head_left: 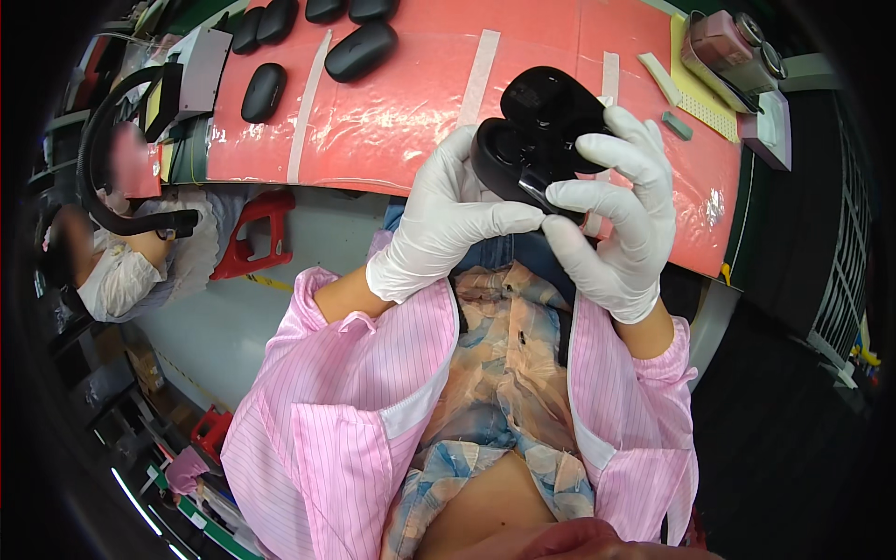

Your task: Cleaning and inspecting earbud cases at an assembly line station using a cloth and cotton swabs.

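Both my hands wear white gloves and hold an opened black earbud case [499, 159] over the near edge of the red table. The case's glossy lid [551, 98] is swung up on the far side. My left hand [434, 219] is closed round the left end of the case, its thumb along the near side. My right hand [621, 215] grips the right side, with one finger up against the lid. By its fingertips a shiny dark piece [537, 189], perhaps an earbud, shows in the case; whether the fingers pinch it I cannot tell.
Several closed black cases [362, 51] lie on the red, plastic-covered table [401, 131] at the far left. Jars [733, 47] and a yellow pad [705, 107] stand at far right, near a small green block [677, 125]. A co-worker's sleeve [121, 280] and a red stool [257, 238] are at left.
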`<state>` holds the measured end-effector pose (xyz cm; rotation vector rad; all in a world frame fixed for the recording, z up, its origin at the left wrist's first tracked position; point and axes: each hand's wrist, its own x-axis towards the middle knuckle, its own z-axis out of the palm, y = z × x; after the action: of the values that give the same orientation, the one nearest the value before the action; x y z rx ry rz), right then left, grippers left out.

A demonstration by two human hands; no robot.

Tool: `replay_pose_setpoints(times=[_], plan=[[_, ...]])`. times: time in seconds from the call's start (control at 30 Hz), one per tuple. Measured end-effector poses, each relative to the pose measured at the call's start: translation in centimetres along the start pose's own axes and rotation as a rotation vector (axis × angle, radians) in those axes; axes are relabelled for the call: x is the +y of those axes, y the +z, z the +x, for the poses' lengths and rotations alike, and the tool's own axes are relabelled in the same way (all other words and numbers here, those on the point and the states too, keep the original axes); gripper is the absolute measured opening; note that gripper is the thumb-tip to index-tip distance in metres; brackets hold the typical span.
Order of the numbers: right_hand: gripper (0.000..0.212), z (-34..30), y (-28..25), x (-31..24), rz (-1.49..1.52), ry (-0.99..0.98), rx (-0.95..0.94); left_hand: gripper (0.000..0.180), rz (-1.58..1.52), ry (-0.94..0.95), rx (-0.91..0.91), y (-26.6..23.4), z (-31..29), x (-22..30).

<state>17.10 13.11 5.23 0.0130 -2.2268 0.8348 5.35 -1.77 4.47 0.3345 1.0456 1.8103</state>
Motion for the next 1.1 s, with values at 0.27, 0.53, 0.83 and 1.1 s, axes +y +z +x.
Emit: replay_pose_setpoints(times=[0.27, 0.53, 0.83, 1.1], plan=[[0.008, -1.1, -1.8, 1.1, 0.243, 0.349, 0.297, 0.067, 0.085, 0.007, -0.029, 0.3, 0.5, -0.6], [0.014, -9.9, -9.3, 7.1, -0.992, 0.306, -0.049, 0.057, -0.262, -0.199, -0.057, -0.2, 1.1, 0.2], [0.025, -7.5, -6.0, 5.3, -0.182, 0.664, 0.437, 0.11, -0.664, -0.21, -0.439, -2.2, 2.0, -0.7], [0.029, -1.2, 4.2, 5.7, -0.449, 0.311, -0.077, 0.13, -0.577, 0.055, -0.304, -10.9, -5.7, 1.1]])
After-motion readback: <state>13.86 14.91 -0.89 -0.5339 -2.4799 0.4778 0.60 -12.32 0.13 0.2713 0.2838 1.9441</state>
